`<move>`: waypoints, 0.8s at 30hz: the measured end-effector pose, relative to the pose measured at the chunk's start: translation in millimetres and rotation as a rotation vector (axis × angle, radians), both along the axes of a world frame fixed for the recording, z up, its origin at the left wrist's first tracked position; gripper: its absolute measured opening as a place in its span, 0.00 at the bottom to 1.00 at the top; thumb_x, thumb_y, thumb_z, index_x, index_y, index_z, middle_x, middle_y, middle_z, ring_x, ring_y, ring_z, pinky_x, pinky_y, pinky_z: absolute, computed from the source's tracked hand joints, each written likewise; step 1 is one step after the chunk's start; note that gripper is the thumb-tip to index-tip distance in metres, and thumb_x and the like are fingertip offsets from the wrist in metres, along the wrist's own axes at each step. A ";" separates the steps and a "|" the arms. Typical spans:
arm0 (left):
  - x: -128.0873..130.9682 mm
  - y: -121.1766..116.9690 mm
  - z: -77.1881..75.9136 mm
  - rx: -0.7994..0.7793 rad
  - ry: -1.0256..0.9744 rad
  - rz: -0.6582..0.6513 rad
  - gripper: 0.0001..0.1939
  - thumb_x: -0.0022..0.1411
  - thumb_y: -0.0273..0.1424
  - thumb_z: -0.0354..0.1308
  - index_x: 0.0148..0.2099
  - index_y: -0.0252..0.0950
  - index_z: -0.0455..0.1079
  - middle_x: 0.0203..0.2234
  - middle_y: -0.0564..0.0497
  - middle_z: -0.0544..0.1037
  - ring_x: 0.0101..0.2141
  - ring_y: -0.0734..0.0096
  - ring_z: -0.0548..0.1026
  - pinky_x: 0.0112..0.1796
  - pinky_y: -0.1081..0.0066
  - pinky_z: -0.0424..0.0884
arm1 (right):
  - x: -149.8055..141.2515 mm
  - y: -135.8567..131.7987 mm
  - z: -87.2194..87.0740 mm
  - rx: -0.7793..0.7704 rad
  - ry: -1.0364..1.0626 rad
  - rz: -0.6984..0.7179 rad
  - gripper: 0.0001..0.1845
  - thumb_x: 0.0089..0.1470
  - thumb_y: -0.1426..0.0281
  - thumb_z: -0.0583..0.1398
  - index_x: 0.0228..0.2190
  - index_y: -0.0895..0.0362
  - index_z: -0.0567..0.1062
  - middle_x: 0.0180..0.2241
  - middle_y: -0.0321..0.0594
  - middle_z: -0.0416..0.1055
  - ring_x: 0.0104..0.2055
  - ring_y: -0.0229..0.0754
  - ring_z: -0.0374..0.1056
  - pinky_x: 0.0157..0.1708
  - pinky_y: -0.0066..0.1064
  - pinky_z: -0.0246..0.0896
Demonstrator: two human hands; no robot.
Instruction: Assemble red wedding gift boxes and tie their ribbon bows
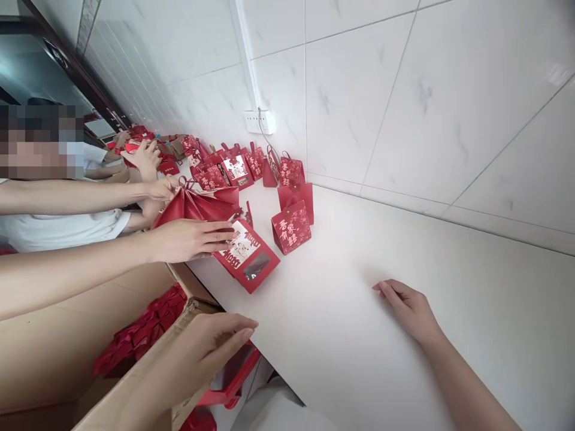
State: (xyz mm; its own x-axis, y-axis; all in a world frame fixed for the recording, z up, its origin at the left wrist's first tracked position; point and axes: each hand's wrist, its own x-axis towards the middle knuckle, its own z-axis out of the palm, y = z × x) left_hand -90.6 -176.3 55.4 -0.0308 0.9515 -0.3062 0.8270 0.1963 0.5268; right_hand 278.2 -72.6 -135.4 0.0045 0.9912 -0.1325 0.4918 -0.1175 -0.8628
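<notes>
My left hand [213, 344] hovers above the corner of a cardboard box [179, 335], by the table edge. Its fingers reach forward with a gap between thumb and index, and nothing is in them. Above the bare white table [404, 251], my right hand [408, 308] has its thumb and fingers drawn together with no object showing; the other fingers are partly hidden. Nearest to my hands is a red candy box with a clear window [258, 266], tilted under the fingers of a co-worker's hand [193, 239]. Behind it stands a red box with gold writing [291, 230].
Several red gift boxes [236, 167] stand along the tiled wall, below a power socket [259, 121]. Red ribboned items [148, 326] lie inside the cardboard box. Co-workers sit at the left, one arm [81, 197] reaching over the table. A red stool [229, 377] stands below.
</notes>
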 end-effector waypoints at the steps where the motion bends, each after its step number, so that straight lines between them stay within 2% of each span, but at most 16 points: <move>1: 1.5 3.4 -8.1 -0.047 0.012 -0.005 0.21 0.59 0.50 0.49 0.30 0.40 0.74 0.24 0.52 0.76 0.27 0.66 0.73 0.28 0.73 0.65 | 0.2 0.3 -0.9 -0.003 0.000 -0.001 0.20 0.58 0.49 0.53 0.32 0.49 0.76 0.30 0.35 0.71 0.35 0.42 0.65 0.30 0.28 0.57; 2: -0.4 6.6 -17.1 -0.081 0.038 0.022 0.24 0.61 0.51 0.46 0.29 0.39 0.72 0.23 0.51 0.75 0.27 0.65 0.73 0.29 0.72 0.65 | 0.5 0.6 -2.0 -0.004 0.001 0.000 0.20 0.58 0.49 0.53 0.32 0.49 0.76 0.30 0.35 0.71 0.34 0.41 0.65 0.30 0.28 0.57; 4: -12.0 12.0 -36.8 -0.056 0.109 0.185 0.25 0.60 0.53 0.46 0.30 0.38 0.70 0.26 0.50 0.76 0.30 0.61 0.74 0.31 0.69 0.66 | 1.0 0.9 -3.9 0.001 0.003 -0.001 0.20 0.58 0.49 0.53 0.33 0.49 0.76 0.30 0.35 0.71 0.34 0.41 0.65 0.30 0.28 0.56; 7: -32.9 19.3 -65.0 0.065 0.105 0.455 0.26 0.56 0.55 0.51 0.43 0.38 0.69 0.39 0.44 0.78 0.40 0.53 0.76 0.41 0.61 0.69 | 1.0 0.9 -5.3 0.015 0.001 -0.003 0.20 0.58 0.49 0.53 0.32 0.48 0.76 0.30 0.34 0.71 0.35 0.41 0.65 0.30 0.28 0.56; 9: -37.4 26.5 -80.8 0.198 0.000 0.571 0.33 0.56 0.55 0.52 0.54 0.36 0.63 0.46 0.39 0.75 0.45 0.51 0.74 0.45 0.56 0.69 | 0.5 0.4 -5.3 0.020 -0.010 -0.001 0.20 0.58 0.49 0.52 0.32 0.48 0.76 0.30 0.34 0.71 0.34 0.41 0.65 0.29 0.28 0.56; 11: -31.6 36.5 -96.0 0.443 -0.100 0.639 0.40 0.57 0.53 0.53 0.64 0.34 0.52 0.57 0.35 0.65 0.55 0.50 0.68 0.52 0.54 0.66 | -0.3 -0.5 -4.9 0.026 -0.022 -0.003 0.20 0.58 0.49 0.52 0.32 0.48 0.76 0.30 0.35 0.71 0.33 0.41 0.64 0.28 0.28 0.56; 13: -19.2 48.0 -113.0 0.713 -0.196 0.652 0.45 0.60 0.49 0.53 0.69 0.34 0.39 0.65 0.37 0.49 0.64 0.54 0.53 0.60 0.56 0.55 | -0.9 -1.6 -4.6 0.030 -0.030 -0.001 0.20 0.58 0.49 0.52 0.32 0.49 0.76 0.30 0.35 0.71 0.32 0.41 0.64 0.28 0.29 0.56; 15: -7.2 58.8 -132.4 0.808 -0.368 0.622 0.43 0.62 0.46 0.52 0.70 0.37 0.34 0.67 0.41 0.45 0.65 0.59 0.49 0.63 0.60 0.51 | -1.4 -2.6 -4.5 0.038 -0.038 0.003 0.21 0.58 0.49 0.52 0.33 0.49 0.76 0.30 0.36 0.71 0.31 0.41 0.63 0.28 0.29 0.56; 17: -1.0 67.2 -151.9 0.770 -0.529 0.609 0.41 0.63 0.44 0.52 0.70 0.41 0.35 0.66 0.43 0.50 0.64 0.61 0.54 0.62 0.62 0.54 | -1.7 -3.1 -4.9 0.044 -0.048 0.010 0.21 0.58 0.49 0.52 0.33 0.49 0.76 0.30 0.36 0.71 0.29 0.41 0.62 0.27 0.29 0.56; 20: -5.0 75.8 -173.5 0.752 -0.665 0.588 0.40 0.61 0.39 0.56 0.69 0.44 0.39 0.65 0.45 0.51 0.63 0.63 0.57 0.60 0.64 0.58 | -2.0 -2.5 -5.8 0.038 -0.060 0.012 0.21 0.58 0.49 0.52 0.33 0.49 0.76 0.29 0.35 0.71 0.28 0.40 0.61 0.27 0.29 0.56; 24: -15.6 84.3 -182.4 0.671 -0.694 0.430 0.39 0.54 0.31 0.61 0.65 0.40 0.49 0.62 0.42 0.58 0.61 0.60 0.61 0.59 0.62 0.61 | -2.4 -1.5 -6.8 0.040 -0.067 0.013 0.20 0.58 0.49 0.52 0.33 0.49 0.76 0.30 0.35 0.71 0.29 0.41 0.62 0.27 0.29 0.56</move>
